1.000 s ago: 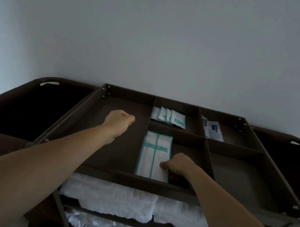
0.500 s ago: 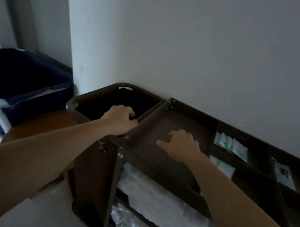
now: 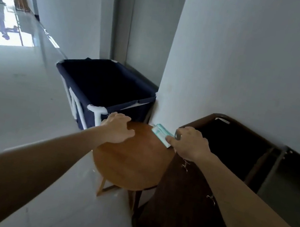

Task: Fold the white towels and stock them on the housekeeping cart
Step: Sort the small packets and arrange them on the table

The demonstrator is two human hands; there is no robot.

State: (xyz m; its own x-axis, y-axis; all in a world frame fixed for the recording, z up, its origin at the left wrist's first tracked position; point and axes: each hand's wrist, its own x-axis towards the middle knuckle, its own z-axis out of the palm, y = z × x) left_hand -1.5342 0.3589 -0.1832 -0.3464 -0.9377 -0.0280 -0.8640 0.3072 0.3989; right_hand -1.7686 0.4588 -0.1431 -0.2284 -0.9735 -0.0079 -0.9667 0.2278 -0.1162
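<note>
Wooden stool (image 3: 133, 165) bears left hand (image 3: 117, 131); right hand (image 3: 191, 143) pinches packets (image 3: 160, 133).

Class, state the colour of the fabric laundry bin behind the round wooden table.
The laundry bin is navy blue, with a white frame; the head view shows it.

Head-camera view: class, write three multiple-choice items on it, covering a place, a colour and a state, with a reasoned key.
1. Where does the round wooden table stand?
A. Between the fabric laundry bin and the brown housekeeping cart
B. Inside the bin
C. On the cart
2. What colour is the bin's fabric?
A. Red
B. Navy blue
C. Yellow
3. What is the right hand doing?
A. Hanging free
B. Gripping a towel
C. Pinching the teal-and-white packets
Key: A, bin beyond it, cart beside it; B, dark blue cloth; C, thumb and fingers close on them.
</note>
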